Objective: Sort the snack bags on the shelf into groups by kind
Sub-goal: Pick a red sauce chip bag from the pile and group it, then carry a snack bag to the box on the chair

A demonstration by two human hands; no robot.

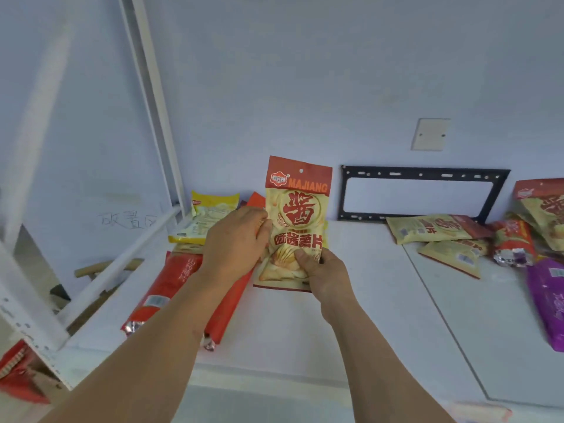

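A cream and red chip bag marked MAJIANG (297,209) stands upright above the white shelf top (351,285). My left hand (235,239) grips its left edge and my right hand (323,270) pinches its lower right corner. Behind my left hand lie yellow bags (210,215). Long red bags (171,282) lie flat under my left forearm. On the right sit more cream and red bags (433,232), a small red packet (512,242) and a purple bag (549,297).
A black metal frame (421,193) leans against the wall behind the shelf. A white upright post (152,96) and rail bound the left side. A blank wall plate (430,134) sits above. Red bags (15,370) lie lower left.
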